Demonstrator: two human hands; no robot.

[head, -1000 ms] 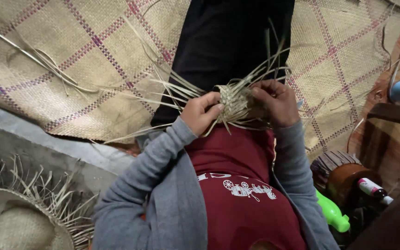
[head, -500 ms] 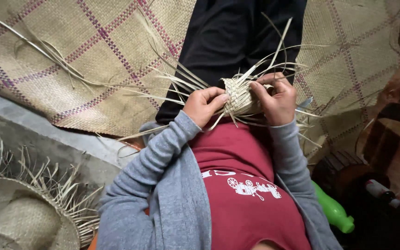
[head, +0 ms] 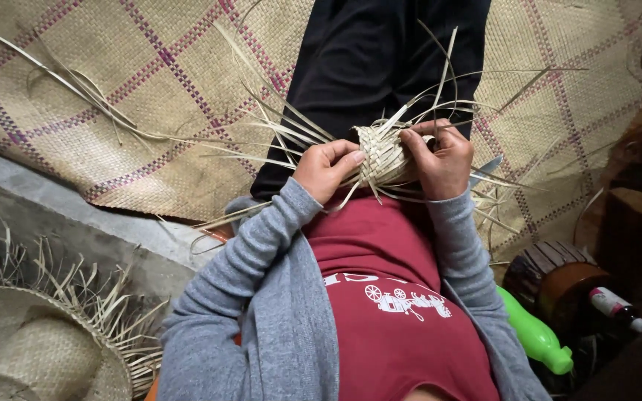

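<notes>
- Head view: the left hand (head: 326,169) and right hand (head: 440,157) both clamp a small woven straw piece (head: 382,154), held over the lap, centre frame.
- Loose straw strips (head: 284,130) fan out from it toward 10 and 2 o'clock.
- A checked mat (head: 113,96) lies beneath; an unfinished straw hat (head: 31,349) sits at 8 o'clock, a green bottle (head: 533,334) at 4 o'clock.

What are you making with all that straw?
A person sits on a checked woven mat with a small woven straw piece in their lap. The left hand and right hand both grip it, with loose strands sticking out all round. An unfinished straw hat lies nearby.
</notes>
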